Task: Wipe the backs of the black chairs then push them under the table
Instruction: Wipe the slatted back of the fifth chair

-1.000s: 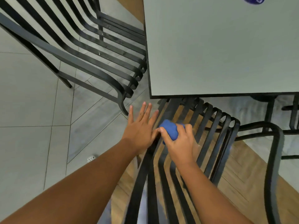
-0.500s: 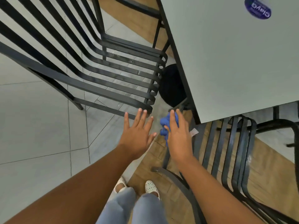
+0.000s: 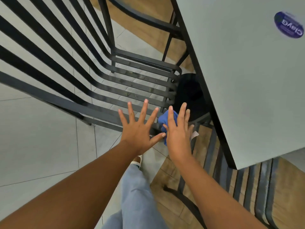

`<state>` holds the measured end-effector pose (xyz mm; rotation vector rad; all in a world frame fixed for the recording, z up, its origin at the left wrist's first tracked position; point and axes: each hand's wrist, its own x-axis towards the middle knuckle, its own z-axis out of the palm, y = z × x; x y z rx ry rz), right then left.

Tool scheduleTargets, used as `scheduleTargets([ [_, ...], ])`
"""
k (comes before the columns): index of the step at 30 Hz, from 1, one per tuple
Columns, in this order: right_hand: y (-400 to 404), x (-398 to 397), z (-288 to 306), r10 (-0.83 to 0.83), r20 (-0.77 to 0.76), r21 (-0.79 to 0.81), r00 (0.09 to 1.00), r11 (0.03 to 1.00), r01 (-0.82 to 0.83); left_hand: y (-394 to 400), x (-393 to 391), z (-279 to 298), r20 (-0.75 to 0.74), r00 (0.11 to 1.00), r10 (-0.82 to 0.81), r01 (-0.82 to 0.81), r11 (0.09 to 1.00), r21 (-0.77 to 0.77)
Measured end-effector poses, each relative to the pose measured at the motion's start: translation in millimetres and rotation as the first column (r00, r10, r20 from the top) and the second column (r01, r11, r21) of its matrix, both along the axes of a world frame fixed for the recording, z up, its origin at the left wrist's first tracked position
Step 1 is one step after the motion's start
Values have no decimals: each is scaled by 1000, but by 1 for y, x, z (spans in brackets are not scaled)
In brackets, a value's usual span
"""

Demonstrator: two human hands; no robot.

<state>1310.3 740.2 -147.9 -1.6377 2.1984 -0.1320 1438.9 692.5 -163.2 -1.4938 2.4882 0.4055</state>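
Observation:
A black slatted chair (image 3: 132,83) stands at the left, its seat pointing toward the grey table (image 3: 247,80) and not under it. A second black chair (image 3: 239,187) at the lower right sits partly beneath the table's corner. My left hand (image 3: 138,129) hovers with fingers spread over the near edge of the left chair's seat and holds nothing. Beside it, my right hand (image 3: 178,138) holds a blue cloth (image 3: 162,119) under its palm, thumb pressed into the cloth and fingers nearly straight.
The table's round black base (image 3: 189,93) stands just beyond my right hand. A blue sticker (image 3: 288,24) is on the tabletop. My jeans leg (image 3: 135,195) and shoe (image 3: 138,160) are below the hands, on grey tile next to wood flooring.
Both hands have left the back of the lower-right chair and moved toward the left chair's seat edge. The view swung left and I stepped back; the cloth stays in my right hand.

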Motion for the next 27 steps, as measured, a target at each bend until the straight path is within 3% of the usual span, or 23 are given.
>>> scheduleTargets([
  [6,-53,6,-18,-74,89,33,993,997,71,-57,-2,-10,100,995,10,-26,985,169],
  [13,-129,13,-36,-182,189,62,965,983,173,-130,-1,-18,-44,997,65,-57,987,151],
  [20,-206,26,-62,-354,459,119,815,934,338,-202,14,-56,-3,996,88,-86,980,182],
  [27,-279,35,-102,-467,559,195,685,877,439,-276,40,-104,161,987,-15,-29,963,268],
])
